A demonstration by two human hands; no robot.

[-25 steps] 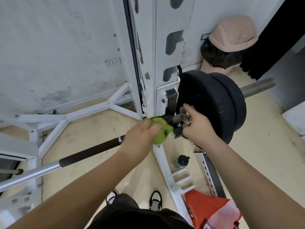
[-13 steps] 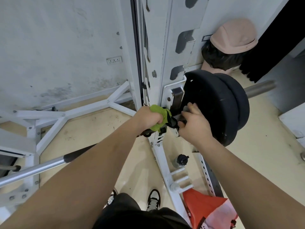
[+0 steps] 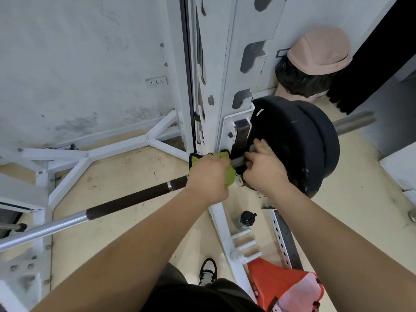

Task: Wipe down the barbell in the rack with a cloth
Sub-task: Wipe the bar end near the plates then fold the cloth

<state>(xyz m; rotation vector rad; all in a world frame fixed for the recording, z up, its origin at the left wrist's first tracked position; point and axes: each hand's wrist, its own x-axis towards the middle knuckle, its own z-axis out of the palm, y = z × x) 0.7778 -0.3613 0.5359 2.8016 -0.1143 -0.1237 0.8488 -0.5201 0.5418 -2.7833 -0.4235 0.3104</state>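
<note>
The barbell (image 3: 126,202) lies across the white rack (image 3: 227,70), with a dark sleeve over part of its steel shaft and two black weight plates (image 3: 290,145) on its right end. My left hand (image 3: 209,174) is closed around a green cloth (image 3: 229,177) wrapped on the bar just left of the rack hook. My right hand (image 3: 263,168) grips the bar beside the inner plate, close to the left hand. The bar's bare end (image 3: 353,124) sticks out past the plates.
A water bottle (image 3: 245,219) stands on the floor by the rack's base pegs (image 3: 245,242). An orange and pink bag (image 3: 286,287) lies at the lower right. A pink bin with a black liner (image 3: 315,64) stands in the corner. My shoe (image 3: 208,271) shows below.
My left hand with the cloth has slid right along the bar toward the rack hook, closing up on my right hand. More of the dark sleeve shows now.
</note>
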